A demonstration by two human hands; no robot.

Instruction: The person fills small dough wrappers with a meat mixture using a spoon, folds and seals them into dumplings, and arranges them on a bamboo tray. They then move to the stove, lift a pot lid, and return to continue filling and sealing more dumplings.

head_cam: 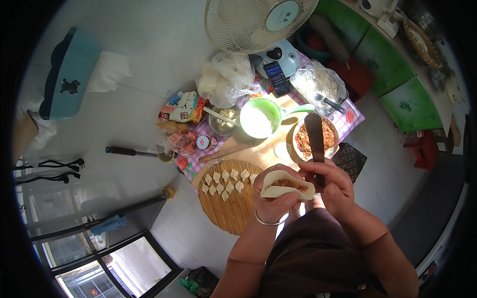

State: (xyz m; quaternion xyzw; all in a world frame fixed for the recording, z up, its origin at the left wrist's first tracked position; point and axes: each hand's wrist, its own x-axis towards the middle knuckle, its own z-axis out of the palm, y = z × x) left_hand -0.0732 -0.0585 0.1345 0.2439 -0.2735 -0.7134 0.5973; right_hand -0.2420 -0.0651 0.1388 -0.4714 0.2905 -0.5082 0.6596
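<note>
In my left hand [274,201], which wears a bangle at the wrist, a round dough wrapper [277,178] lies curved around reddish meat filling. My right hand [337,188] grips a flat, dark spatula [315,138] that points away from me, close beside the wrapper. Beyond it stands a bowl of minced filling [324,136]. Several folded dumplings [225,195] rest in rows on a round slatted tray [227,218] left of my hands. A rolling pin [225,151] and a loose wrapper [283,151] lie on the wooden board [261,145].
On the table stand a green-handled pan [261,117], a metal bowl of pale pieces [223,121], a lidded jar [206,142], a phone [277,79], plastic bags [227,78] and a wrapped container [318,83]. A fan [257,22] rises behind; green cabinets [391,59] stand at right.
</note>
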